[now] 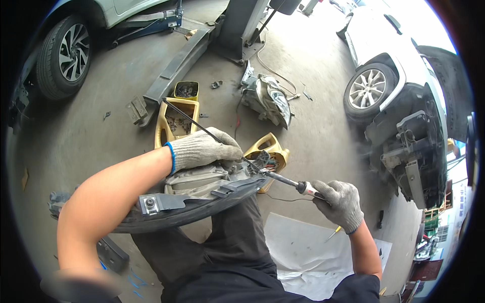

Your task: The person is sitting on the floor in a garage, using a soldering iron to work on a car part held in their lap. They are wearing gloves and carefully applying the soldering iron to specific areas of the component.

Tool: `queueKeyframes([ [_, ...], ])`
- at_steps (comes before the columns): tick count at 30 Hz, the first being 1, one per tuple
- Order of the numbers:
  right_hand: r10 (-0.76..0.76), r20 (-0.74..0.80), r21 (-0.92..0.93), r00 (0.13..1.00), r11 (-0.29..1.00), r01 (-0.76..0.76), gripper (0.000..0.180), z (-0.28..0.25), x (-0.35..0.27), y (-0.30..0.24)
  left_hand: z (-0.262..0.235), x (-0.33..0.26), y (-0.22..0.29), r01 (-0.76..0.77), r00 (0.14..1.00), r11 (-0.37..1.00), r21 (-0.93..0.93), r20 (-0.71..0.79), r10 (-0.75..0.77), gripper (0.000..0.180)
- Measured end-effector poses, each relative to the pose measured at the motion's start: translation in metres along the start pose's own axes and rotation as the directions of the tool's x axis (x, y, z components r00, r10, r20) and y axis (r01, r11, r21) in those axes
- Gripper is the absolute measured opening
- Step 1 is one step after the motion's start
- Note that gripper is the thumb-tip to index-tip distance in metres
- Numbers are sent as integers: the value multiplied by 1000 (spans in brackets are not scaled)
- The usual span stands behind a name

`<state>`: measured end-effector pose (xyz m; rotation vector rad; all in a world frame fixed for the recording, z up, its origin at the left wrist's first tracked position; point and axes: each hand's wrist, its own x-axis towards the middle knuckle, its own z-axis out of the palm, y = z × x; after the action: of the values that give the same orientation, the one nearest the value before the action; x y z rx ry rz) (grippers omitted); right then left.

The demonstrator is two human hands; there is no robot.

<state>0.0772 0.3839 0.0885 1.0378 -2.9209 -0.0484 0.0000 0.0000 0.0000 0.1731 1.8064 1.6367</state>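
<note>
A car headlight assembly (197, 183), with a grey housing and a long curved black edge, lies across my thighs. My left hand (209, 150), in a knitted glove with a blue cuff, rests over its upper side. Its fingers are closed round a thin black rod (188, 117), which sticks out to the upper left and runs down toward the housing's right end. My right hand (342, 204), also gloved, grips a soldering iron (285, 180) with a metal barrel and a white-and-red collar. The iron's tip meets the housing beside the rod's lower end; exact contact is hard to make out.
Cut-open yellow jugs (178, 108) holding small parts stand ahead, another yellow jug (270, 146) behind the housing's right end. A second headlight (267, 98) lies on the floor. White sheet (303, 247) and yellow screwdriver (333, 233) lie right. Cars and a lift post (237, 30) surround.
</note>
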Motion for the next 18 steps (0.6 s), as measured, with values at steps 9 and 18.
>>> queueKeyframes([
  [9,-20,-26,-22,999,1000,19,44,0,7,-7,-6,-7,-1,10,1000,999,-35,-6,-10,29],
  [18,-21,-12,-41,1000,999,20,42,3,5,-2,-5,-5,-1,17,1000,999,-31,-7,-17,31],
])
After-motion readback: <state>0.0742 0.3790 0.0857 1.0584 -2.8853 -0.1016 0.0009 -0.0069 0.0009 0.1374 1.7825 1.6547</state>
